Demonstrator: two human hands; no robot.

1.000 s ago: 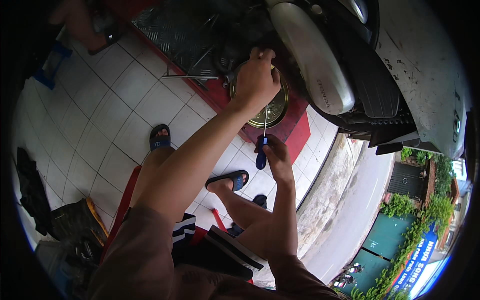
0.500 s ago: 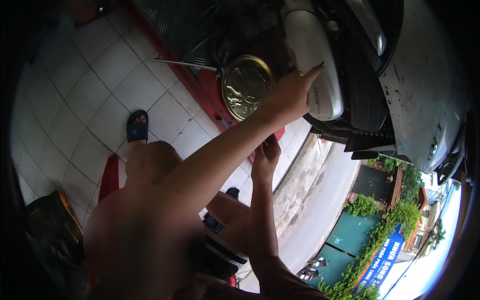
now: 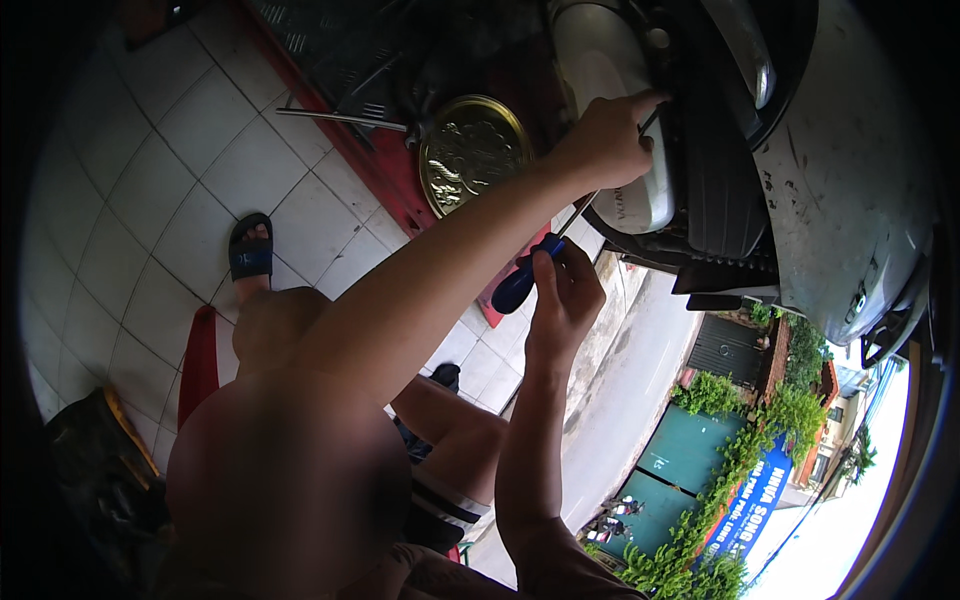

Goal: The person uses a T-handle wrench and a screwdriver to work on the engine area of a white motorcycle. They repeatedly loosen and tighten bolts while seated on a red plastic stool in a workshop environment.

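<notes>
Extended across the view, my left arm brings my left hand (image 3: 612, 145) to the pale engine-side cover of a motorbike (image 3: 655, 205). Its fingers are closed around the shaft of a screwdriver (image 3: 514, 288), with the index finger stretched along toward the tip end. Where the tip meets the bike is hidden by that hand. Lower down, my right hand (image 3: 568, 300) grips the screwdriver's dark blue handle, and the thin metal shaft slants up to the right from it. A round gold-coloured embossed tray (image 3: 470, 150) lies just left of my left hand.
The tray sits on a red-edged platform (image 3: 395, 190), beside a long metal rod tool (image 3: 340, 118). White floor tiles (image 3: 170, 190) stretch to the left, with my sandalled foot (image 3: 250, 248) on them. A roadway (image 3: 620, 380) runs past at right, before green gates (image 3: 690, 440).
The screwdriver's blue handle has come into sight as my right hand shifted right and slightly down. My left hand has moved up and right along the motorbike. The view has shifted slightly.
</notes>
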